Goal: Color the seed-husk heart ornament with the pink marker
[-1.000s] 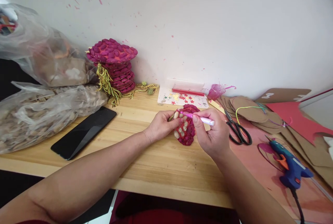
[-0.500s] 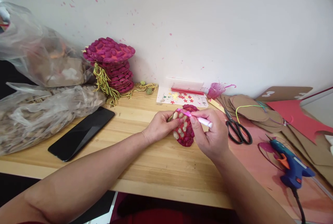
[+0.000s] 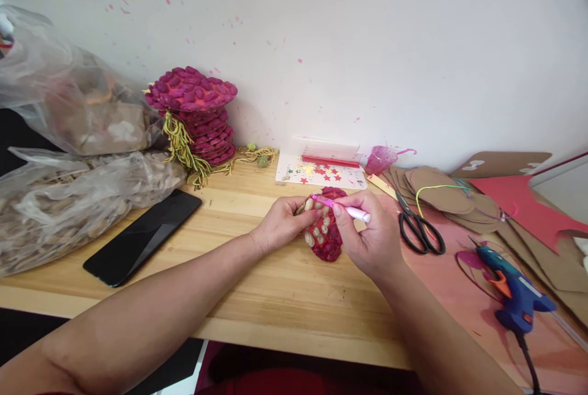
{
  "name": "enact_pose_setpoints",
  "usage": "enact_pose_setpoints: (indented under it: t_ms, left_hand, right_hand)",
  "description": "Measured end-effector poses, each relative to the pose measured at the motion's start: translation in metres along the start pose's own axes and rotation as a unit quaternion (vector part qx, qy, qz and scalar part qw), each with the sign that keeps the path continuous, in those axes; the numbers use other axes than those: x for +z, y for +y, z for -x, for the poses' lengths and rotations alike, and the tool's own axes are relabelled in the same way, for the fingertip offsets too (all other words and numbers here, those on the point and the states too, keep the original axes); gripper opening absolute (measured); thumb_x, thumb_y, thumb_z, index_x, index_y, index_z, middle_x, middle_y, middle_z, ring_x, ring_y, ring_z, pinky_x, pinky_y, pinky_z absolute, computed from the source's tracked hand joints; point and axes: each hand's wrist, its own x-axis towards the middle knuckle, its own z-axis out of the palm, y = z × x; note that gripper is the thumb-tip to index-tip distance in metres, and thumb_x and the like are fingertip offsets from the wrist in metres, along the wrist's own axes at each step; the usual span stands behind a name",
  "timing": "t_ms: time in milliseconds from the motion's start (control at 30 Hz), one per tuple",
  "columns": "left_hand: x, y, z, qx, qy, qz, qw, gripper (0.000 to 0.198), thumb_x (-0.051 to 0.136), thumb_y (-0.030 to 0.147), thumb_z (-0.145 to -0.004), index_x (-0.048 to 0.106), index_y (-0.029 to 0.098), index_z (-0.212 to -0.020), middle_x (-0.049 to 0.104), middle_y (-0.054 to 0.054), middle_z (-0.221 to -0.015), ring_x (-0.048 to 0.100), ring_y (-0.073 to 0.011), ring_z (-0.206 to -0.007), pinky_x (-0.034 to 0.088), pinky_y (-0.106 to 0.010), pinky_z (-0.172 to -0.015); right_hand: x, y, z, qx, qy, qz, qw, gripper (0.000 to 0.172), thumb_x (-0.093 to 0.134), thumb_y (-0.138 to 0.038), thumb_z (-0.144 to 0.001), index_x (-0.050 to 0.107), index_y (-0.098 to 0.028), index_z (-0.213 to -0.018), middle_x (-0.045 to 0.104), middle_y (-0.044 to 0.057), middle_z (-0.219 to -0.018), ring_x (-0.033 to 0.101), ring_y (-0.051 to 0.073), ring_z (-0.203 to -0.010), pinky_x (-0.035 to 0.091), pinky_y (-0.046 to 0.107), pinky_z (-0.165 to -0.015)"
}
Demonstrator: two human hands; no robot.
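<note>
1. The left forearm reaches in from the lower left; the left hand (image 3: 280, 223), fingers curled, pinches the left rim of a shell-studded red piece (image 3: 325, 239) with its thumb on top.
2. That piece sits between both hands, above the middle of the surface (image 3: 285, 309); whether its lower rim touches cannot be told.
3. The right hand (image 3: 371, 233) is closed around a pink-and-white pen (image 3: 357, 214), tip pointing left across the piece's upper part.
4. Bare wood separates the smartphone (image 3: 142, 237) from the left hand.
5. Below the piece, clear wood runs to the near edge.
6. Scissors (image 3: 419, 228) lie just beside the right hand; the hot glue gun (image 3: 517, 291) lies farther right.
</note>
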Motion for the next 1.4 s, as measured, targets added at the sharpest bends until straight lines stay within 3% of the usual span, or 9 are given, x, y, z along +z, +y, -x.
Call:
enact_pose_setpoints:
  t_ms: [167,300,467,633,833,1000,1400]
  left_hand:
    - [-0.001,-0.004,-0.002,-0.032,-0.001,0.034,0.999,0.042,0.083,0.051,-0.073,0.075,0.012,-0.086,0.073,-0.003,-0.077,0.060,-0.0121,-0.063,0.046,-0.024,-0.063]
    - [-0.001,-0.003,-0.003,-0.043,0.009,0.050,0.998,0.043,0.086,0.049,-0.068,0.076,0.013,-0.087,0.074,-0.004,-0.078,0.061,-0.0126,-0.062,0.046,-0.024,-0.063]
    - [-0.001,-0.004,-0.004,-0.067,0.020,0.083,0.994,0.044,0.088,0.047,-0.065,0.077,0.013,-0.090,0.077,-0.006,-0.082,0.065,-0.0143,-0.065,0.050,-0.027,-0.067]
    - [-0.002,-0.005,-0.004,-0.067,0.021,0.082,0.994,0.043,0.089,0.046,-0.065,0.076,0.012,-0.088,0.075,-0.004,-0.078,0.062,-0.0124,-0.062,0.047,-0.025,-0.064]
    - [-0.002,-0.005,-0.004,-0.064,0.017,0.090,0.994,0.042,0.088,0.047,-0.067,0.076,0.012,-0.087,0.074,-0.004,-0.076,0.062,-0.0125,-0.061,0.048,-0.025,-0.063]
    - [-0.003,-0.005,-0.004,-0.063,0.023,0.082,0.994,0.043,0.089,0.046,-0.066,0.075,0.012,-0.088,0.074,-0.004,-0.075,0.061,-0.0121,-0.060,0.047,-0.024,-0.062]
    - [-0.002,-0.008,-0.005,-0.070,0.026,0.096,0.993,0.042,0.087,0.045,-0.067,0.076,0.012,-0.091,0.074,-0.004,-0.075,0.063,-0.0137,-0.060,0.049,-0.025,-0.062]
  right_hand:
    - [-0.003,0.001,-0.003,0.027,0.039,0.008,0.999,0.002,0.062,-0.022,-0.093,0.062,-0.023,-0.091,0.069,0.000,-0.078,0.063,0.014,-0.067,0.051,0.027,-0.062]
    - [-0.003,0.006,-0.004,0.029,0.016,-0.015,0.999,0.003,0.062,-0.025,-0.093,0.063,-0.023,-0.094,0.070,0.001,-0.080,0.063,0.015,-0.067,0.051,0.028,-0.061]
    - [-0.002,0.012,-0.003,0.056,0.038,-0.020,0.997,0.005,0.062,-0.026,-0.093,0.062,-0.022,-0.090,0.068,0.000,-0.076,0.061,0.013,-0.063,0.049,0.026,-0.058]
    - [0.000,0.011,-0.002,0.040,0.012,-0.045,0.998,0.005,0.063,-0.026,-0.094,0.064,-0.022,-0.094,0.070,0.001,-0.080,0.063,0.014,-0.067,0.050,0.026,-0.061]
    - [0.000,0.014,-0.003,0.069,0.043,-0.027,0.996,0.007,0.062,-0.028,-0.094,0.062,-0.021,-0.091,0.067,0.000,-0.076,0.061,0.014,-0.065,0.049,0.027,-0.060]
    - [0.001,0.013,-0.002,0.034,0.015,-0.039,0.999,0.006,0.063,-0.027,-0.094,0.064,-0.022,-0.096,0.071,0.001,-0.083,0.064,0.015,-0.071,0.050,0.027,-0.064]
    - [0.002,0.017,0.000,0.085,0.042,-0.044,0.995,0.007,0.062,-0.027,-0.095,0.062,-0.021,-0.092,0.066,0.000,-0.077,0.059,0.013,-0.066,0.046,0.026,-0.062]
